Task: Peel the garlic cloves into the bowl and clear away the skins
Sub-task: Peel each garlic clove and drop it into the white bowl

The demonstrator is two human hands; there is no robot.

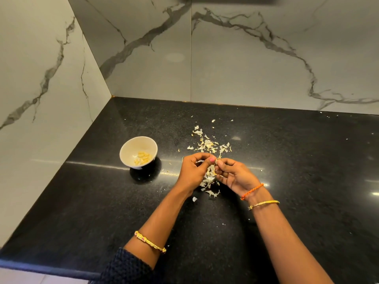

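Note:
A small white bowl (138, 151) stands on the black counter and holds several peeled garlic cloves (143, 157). To its right, my left hand (193, 170) and my right hand (233, 174) meet just above the counter, fingers curled, pinching a garlic clove (213, 171) with loose skin between them. The clove is mostly hidden by my fingers. Papery garlic skins (208, 144) lie scattered beyond the hands, and more skins (209, 184) lie under and just in front of them.
The black stone counter (297, 160) fills a corner between two marble walls, left (41, 89) and back (225, 58). Its front edge (41, 268) runs along the lower left. Tiny skin flecks dot the counter at far right.

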